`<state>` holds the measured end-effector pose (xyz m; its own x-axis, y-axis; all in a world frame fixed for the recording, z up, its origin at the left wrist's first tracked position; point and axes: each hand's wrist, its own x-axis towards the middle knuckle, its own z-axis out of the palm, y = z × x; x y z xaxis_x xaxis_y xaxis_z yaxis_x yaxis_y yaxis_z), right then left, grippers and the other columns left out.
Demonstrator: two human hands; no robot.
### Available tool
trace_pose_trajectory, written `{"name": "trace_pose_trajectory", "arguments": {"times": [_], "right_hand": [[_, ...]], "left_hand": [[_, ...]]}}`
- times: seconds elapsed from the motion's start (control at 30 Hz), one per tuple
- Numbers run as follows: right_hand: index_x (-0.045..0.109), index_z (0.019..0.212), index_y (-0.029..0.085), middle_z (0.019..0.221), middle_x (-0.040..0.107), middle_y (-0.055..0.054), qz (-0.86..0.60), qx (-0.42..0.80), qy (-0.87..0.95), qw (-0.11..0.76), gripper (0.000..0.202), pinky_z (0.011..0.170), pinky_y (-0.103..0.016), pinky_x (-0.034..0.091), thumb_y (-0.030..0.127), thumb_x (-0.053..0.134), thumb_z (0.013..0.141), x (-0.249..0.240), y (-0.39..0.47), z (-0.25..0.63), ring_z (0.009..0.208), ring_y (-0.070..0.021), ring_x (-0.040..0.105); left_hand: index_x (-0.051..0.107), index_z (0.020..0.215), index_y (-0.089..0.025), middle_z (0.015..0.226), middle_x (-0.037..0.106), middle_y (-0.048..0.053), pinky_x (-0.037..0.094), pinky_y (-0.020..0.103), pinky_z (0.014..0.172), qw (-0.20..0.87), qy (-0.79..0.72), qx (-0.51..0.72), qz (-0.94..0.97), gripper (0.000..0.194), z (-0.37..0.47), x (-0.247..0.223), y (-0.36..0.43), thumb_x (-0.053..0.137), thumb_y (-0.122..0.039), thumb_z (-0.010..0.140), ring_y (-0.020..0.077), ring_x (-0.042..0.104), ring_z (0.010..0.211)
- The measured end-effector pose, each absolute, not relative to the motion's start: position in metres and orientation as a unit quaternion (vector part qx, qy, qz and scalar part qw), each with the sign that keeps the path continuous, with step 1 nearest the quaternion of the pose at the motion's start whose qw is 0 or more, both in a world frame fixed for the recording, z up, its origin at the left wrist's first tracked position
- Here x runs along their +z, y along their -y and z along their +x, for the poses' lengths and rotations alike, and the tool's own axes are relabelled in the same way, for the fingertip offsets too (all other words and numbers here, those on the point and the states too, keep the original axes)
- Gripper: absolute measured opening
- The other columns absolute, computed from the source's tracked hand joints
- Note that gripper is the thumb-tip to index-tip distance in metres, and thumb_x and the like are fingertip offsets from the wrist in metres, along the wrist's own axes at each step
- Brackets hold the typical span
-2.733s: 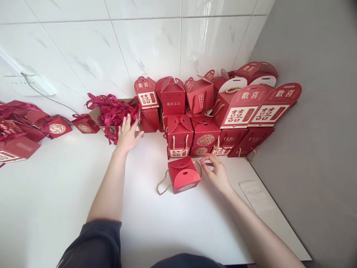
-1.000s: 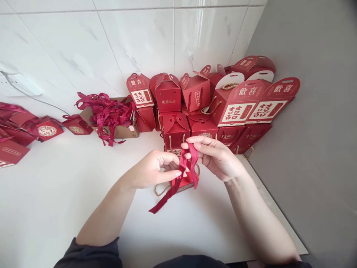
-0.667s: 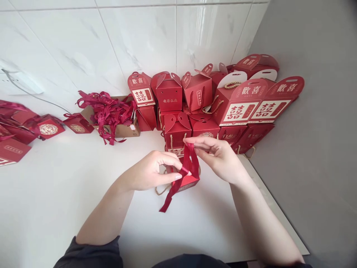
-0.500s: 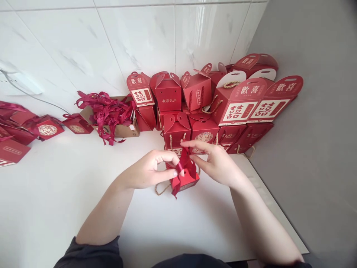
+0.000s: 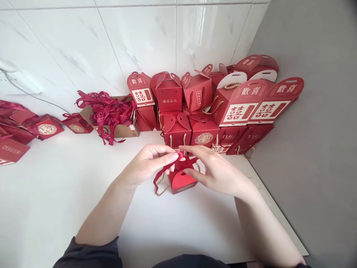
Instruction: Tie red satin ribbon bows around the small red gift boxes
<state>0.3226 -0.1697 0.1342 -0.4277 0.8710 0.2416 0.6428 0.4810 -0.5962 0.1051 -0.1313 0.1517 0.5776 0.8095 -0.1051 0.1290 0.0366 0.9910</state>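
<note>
A small red box (image 5: 182, 181) with rope handles stands on the white table, between and below my hands. My left hand (image 5: 154, 160) pinches a dark red ribbon (image 5: 160, 176) above the box, and one ribbon end hangs down at the box's left side over a rope handle. Beside it on the right, my right hand (image 5: 213, 167) has its thumb and fingers apart, with the fingertips close to the ribbon; nothing is plainly held in it. More ribbon lies across the top of the box, partly hidden by my fingers.
Stacked red boxes (image 5: 177, 128) stand behind my hands and to the right, against the tiled wall (image 5: 147, 37). An open carton (image 5: 125, 130) full of ribbons is at the back left. More red boxes (image 5: 48, 126) are at the far left. A grey wall (image 5: 312, 149) borders the right.
My left hand has moved slightly up and left with the ribbon, whose hanging end has swung to the left of the box. My right hand has lowered a little, its fingers apart.
</note>
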Motion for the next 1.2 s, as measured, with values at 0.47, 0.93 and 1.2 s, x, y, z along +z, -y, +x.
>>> {"name": "trace_pose_trajectory", "arguments": {"times": [0.47, 0.93, 1.2], "right_hand": [[0.068, 0.094, 0.019, 0.074, 0.069, 0.002, -0.425, 0.301, 0.785, 0.334, 0.023, 0.059, -0.020, 0.040, 0.015, 0.046, 0.095, 0.132, 0.167, 0.310, 0.060, -0.0096, 0.057], [0.074, 0.089, 0.008, 0.081, 0.074, -0.010, -0.280, 0.670, 0.638, 0.255, 0.030, 0.070, -0.029, 0.058, 0.037, 0.065, 0.088, 0.133, 0.167, 0.322, 0.069, -0.0155, 0.070], [0.073, 0.083, 0.010, 0.080, 0.075, -0.009, -0.263, 0.565, 0.757, 0.195, 0.027, 0.063, -0.022, 0.055, 0.032, 0.059, 0.092, 0.135, 0.177, 0.317, 0.067, -0.0139, 0.070]], "left_hand": [[0.065, 0.122, -0.021, 0.093, 0.076, 0.009, 0.061, 0.028, 0.062, 0.706, -0.289, 0.227, 0.606, 0.044, 0.097, 0.151, 0.131, 0.073, -0.022, 0.079, 0.0182, 0.072, 0.070], [0.064, 0.125, -0.021, 0.102, 0.075, 0.005, 0.061, 0.028, 0.077, 0.439, -0.396, 0.244, 0.768, 0.036, 0.103, 0.148, 0.138, 0.055, -0.022, 0.090, 0.0210, 0.072, 0.091], [0.071, 0.113, -0.023, 0.118, 0.071, 0.002, 0.051, 0.035, 0.103, 0.230, -0.447, 0.322, 0.802, 0.029, 0.095, 0.131, 0.107, 0.053, -0.022, 0.091, 0.0217, 0.066, 0.111]]}}
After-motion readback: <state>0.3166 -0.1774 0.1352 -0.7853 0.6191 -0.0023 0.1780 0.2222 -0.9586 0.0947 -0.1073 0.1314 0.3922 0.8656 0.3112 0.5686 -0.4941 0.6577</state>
